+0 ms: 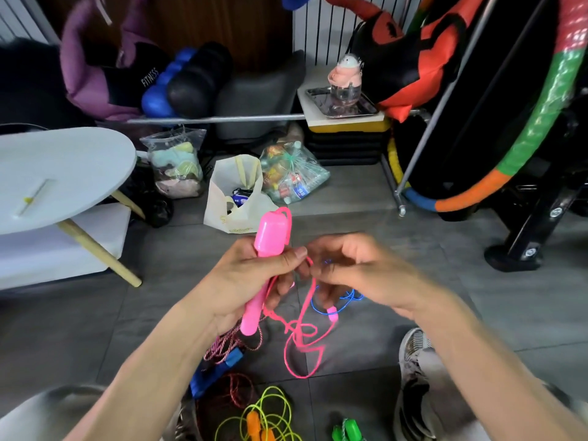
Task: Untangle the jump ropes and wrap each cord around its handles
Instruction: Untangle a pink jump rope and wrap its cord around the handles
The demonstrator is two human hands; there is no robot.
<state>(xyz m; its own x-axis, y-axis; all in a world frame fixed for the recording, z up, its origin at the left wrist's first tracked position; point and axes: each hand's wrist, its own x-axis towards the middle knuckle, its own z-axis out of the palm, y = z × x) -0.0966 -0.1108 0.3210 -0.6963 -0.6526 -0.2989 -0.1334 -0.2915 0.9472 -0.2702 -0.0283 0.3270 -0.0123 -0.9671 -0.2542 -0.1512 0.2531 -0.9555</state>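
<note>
Holding the pink handle (261,275) upright, the left hand (245,281) has its fingers and thumb curled round the handle's middle. The right hand (353,272) is blurred; its curled fingertips appear to pinch the pink cord (302,342) just beside the handle, though the exact contact cannot be confirmed. From there the cord drops in loose loops to the floor (397,313), crossing a thin blue cord (343,302).

Handling assessment: the cord looks light, limp and smooth, so it is likely to slip and re-knot unless kept under gentle tension. The rigid plastic handle is the sound place to take hold, with the cord drawn through the fingers close to it.

Other ropes lie on the grey tiled floor near the person: a red-and-white twisted rope (222,345) with blue handles (219,367), a yellow-green cord (273,409) with orange handles (257,424), and green handles (346,429). A pale oval surface (63,167) stands at left; bags and exercise gear crowd the far wall.
</note>
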